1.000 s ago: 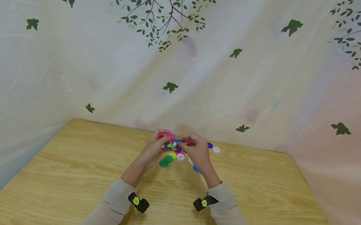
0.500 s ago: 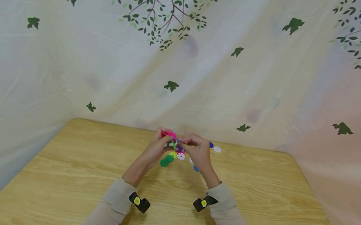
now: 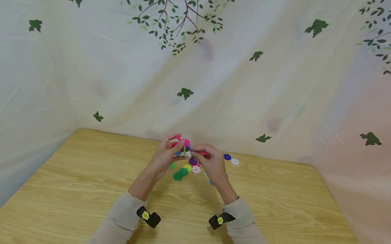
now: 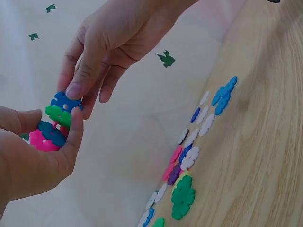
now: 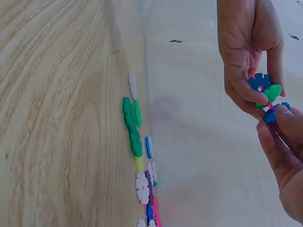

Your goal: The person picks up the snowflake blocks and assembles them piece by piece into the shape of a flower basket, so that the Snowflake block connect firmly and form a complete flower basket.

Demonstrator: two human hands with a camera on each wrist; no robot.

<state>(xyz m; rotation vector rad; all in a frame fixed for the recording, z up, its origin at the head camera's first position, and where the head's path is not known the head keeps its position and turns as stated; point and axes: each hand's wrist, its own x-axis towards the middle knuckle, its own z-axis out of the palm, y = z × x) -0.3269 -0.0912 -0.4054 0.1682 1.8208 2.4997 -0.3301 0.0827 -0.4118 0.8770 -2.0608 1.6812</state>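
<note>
Above the far part of the table, my left hand (image 3: 162, 157) holds a small cluster of notched, flower-shaped plastic building discs. In the left wrist view, a pink disc (image 4: 42, 141), a dark blue disc (image 4: 53, 134) and a green disc (image 4: 57, 115) sit at its fingers, slotted at angles to each other. My right hand (image 3: 213, 164) pinches a blue disc (image 4: 65, 102) between thumb and fingers, right against the green one. The right wrist view has the same pinched blue disc (image 5: 271, 115) beside the cluster. Part of the cluster is hidden behind the left fingers.
Loose discs lie on the wooden table (image 3: 181, 220) below the hands: dark green discs (image 3: 179, 174), a white disc (image 3: 196, 169), a purple disc (image 3: 193, 161) and several others. A dark blue disc (image 3: 227, 157) lies to the right. A patterned cloth (image 3: 221, 100) hangs behind the table.
My left hand has shifted slightly left and turned the cluster, with its fingers more spread. A light green disc on the table now shows beside it. My right hand has barely moved.
</note>
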